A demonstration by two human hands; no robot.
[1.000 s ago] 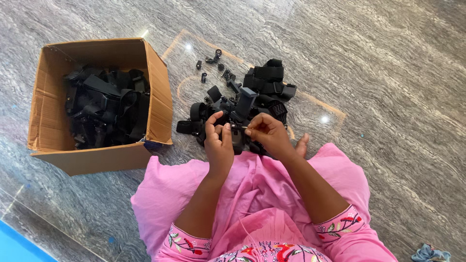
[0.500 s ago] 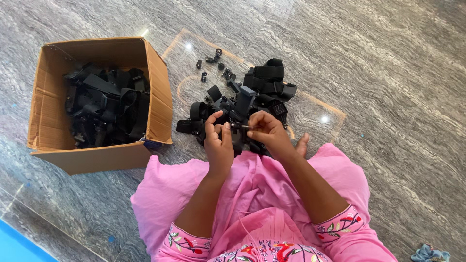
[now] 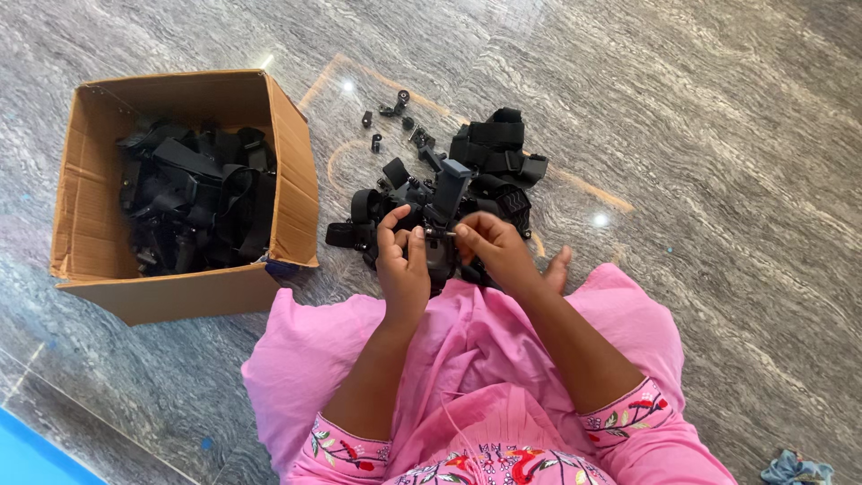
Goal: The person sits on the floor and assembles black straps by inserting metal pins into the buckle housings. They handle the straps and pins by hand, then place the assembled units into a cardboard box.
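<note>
Where the light falls: bright spots glare on a polished grey stone floor (image 3: 718, 135) veined in pale streaks, with a thin orange line curving across it.
Floor's edges: a blue strip (image 3: 36, 458) shows at the lower left corner, and a small blue-grey scrap of cloth (image 3: 795, 469) lies at the lower right.
Person: seated on the floor in a pink garment (image 3: 485, 359) with flowered cuffs, seen from above.
Box: an open cardboard box (image 3: 292, 180) stands to the person's left, filled with black straps and mounts.
Pile: a heap of black straps and fittings (image 3: 498, 148) lies on the floor just ahead of the hands, with a few small loose pieces (image 3: 395, 103) scattered beyond.
Left hand (image 3: 404, 265): curled around a black mount (image 3: 446, 193) held upright over the lap's front edge.
Right hand (image 3: 494, 251): thumb and fingertips pinched on a small metal screw (image 3: 440, 233) at the mount's side.
</note>
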